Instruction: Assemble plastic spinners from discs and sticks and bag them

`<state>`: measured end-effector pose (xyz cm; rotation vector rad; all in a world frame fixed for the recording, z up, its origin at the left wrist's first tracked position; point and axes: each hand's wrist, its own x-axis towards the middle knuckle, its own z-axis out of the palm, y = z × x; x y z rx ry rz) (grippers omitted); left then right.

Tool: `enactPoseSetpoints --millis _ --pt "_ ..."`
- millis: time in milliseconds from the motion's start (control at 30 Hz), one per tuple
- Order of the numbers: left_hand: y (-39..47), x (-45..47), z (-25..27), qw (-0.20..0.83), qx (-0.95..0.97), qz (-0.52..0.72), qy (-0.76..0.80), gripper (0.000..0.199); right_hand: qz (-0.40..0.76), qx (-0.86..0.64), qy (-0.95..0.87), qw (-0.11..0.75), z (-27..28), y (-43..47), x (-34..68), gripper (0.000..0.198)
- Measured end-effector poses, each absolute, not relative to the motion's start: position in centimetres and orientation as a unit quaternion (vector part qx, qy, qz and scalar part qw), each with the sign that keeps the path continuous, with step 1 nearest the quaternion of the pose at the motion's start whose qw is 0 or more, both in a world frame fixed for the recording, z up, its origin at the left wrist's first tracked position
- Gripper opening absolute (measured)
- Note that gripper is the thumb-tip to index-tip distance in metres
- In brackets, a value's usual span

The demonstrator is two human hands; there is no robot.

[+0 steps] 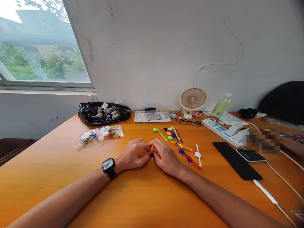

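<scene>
My left hand (134, 154), with a black watch (108, 165) on its wrist, meets my right hand (163, 156) over the middle of the table. Thumbs and forefingers of both hands close around a small black spinner piece (152, 155), mostly covered by the fingers. To the right of my right hand lie several plastic arrow spinners, among them a white one (198, 155), a red one (190, 159) and a blue one (181, 151). Behind them are loose coloured discs, such as a yellow disc (168, 133), and a green arrow (162, 135) beside a pile of arrows (176, 133).
Clear bags of coloured parts (101, 134) lie at left, before a black plastic bag (104, 113). A fan (193, 98), glasses (189, 122), bottle (221, 107), power strip (220, 130) and black phone (236, 160) stand or lie rightward. Another person's arm (292, 146) reaches in at far right.
</scene>
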<state>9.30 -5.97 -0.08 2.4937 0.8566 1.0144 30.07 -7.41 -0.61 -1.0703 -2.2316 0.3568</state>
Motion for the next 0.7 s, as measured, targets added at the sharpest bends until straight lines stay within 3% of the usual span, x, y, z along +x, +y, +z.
enactPoseSetpoints --millis 133,300,467,700 --pt "-5.9 9.3 -0.2 0.151 0.853 0.385 0.318 0.012 0.078 -0.401 -0.867 0.287 -0.7 -7.6 30.2 0.027" --pt "-5.5 9.1 -0.3 0.117 0.817 0.425 0.371 0.028 0.039 -0.344 -0.894 0.284 0.3 -8.6 30.6 0.023" --pt "-5.3 8.9 -0.3 0.135 0.802 0.431 0.391 0.036 0.014 -0.272 -0.94 0.206 1.3 -9.7 30.7 0.014" --pt "-5.5 8.9 -0.2 0.155 0.804 0.425 0.385 0.041 0.045 -0.353 -0.872 0.335 1.7 -9.1 31.5 0.024"
